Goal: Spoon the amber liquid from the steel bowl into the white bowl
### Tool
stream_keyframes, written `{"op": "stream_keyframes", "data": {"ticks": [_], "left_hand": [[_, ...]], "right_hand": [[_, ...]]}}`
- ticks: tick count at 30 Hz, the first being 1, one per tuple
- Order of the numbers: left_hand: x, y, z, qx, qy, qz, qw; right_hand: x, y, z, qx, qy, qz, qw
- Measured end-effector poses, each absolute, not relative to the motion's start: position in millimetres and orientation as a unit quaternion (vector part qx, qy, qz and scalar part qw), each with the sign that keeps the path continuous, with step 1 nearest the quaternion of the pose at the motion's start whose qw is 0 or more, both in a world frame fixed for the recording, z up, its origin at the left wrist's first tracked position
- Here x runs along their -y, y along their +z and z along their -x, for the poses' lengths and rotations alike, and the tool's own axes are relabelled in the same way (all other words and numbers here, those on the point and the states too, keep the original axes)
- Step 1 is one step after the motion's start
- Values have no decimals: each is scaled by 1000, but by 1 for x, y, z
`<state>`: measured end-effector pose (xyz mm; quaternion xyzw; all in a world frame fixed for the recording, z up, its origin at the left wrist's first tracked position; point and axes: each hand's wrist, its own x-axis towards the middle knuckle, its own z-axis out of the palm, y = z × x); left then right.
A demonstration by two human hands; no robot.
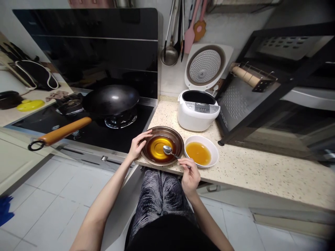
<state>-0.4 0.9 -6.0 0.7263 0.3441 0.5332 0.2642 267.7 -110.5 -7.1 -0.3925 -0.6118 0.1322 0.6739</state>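
Observation:
My right hand [191, 176] is closed around the handle of a metal spoon [168, 150]. The spoon's bowl is over the amber liquid [157, 153] in a wide stainless steel bowl [179, 141]; I cannot tell whether it touches the surface. At that bowl's left rim, my left hand [137, 145] holds the edge, fingers reaching over it. Close by on the right, a white bowl [215, 153] contains cloudy orange-yellow liquid [199, 153]. My right fingers are near its left edge.
Behind the bowls is a white rice cooker [197, 120] with its lid [206, 66] raised. A black wok [112, 99] sits on the stove, its wooden handle [66, 130] sticking out leftward. A black rack [232, 108] stands right. Utensils, including a ladle [170, 55], hang behind.

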Motion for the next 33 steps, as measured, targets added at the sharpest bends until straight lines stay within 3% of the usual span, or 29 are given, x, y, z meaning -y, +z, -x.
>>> {"op": "stream_keyframes", "data": {"ticks": [13, 33], "left_hand": [[-2, -7, 0, -339, 539, -725, 263], [-1, -6, 1, -345, 533, -725, 266]], "right_hand": [[106, -21, -260, 591, 204, 430, 651], [109, -37, -247, 568, 159, 424, 687]]}}
